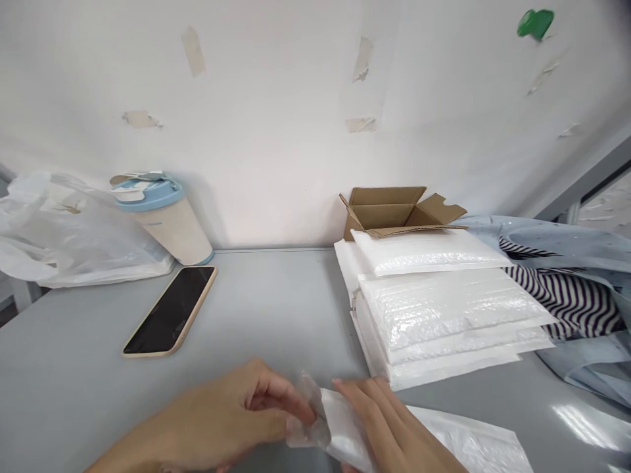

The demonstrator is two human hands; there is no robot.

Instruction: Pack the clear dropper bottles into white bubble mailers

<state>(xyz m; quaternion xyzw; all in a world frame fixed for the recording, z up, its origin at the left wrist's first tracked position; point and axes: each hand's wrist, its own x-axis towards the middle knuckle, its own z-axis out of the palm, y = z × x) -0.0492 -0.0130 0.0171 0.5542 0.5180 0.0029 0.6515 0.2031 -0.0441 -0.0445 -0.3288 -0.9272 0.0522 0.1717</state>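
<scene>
At the bottom centre of the head view is a small white packet (344, 420) with loose clear plastic (302, 433) at its left end. My left hand (231, 414) is closed, its thumb and fingertips pinching this clear plastic. Over the packet's right side lies my right hand (389, 427), fingers together on top, with a bit of the thumb showing beneath. What is inside the packet cannot be made out. A white bubble mailer (473, 440) lies on the table, partly covered by my right hand and forearm.
A stack of white bubble mailers (453, 309) sits at right, an open cardboard box (389, 213) behind it. Striped and light blue cloth (576, 295) lies beyond. At left are a phone (170, 312), a tilted cup (172, 223) and a plastic bag (93, 230). A wall (276, 131) closes the back.
</scene>
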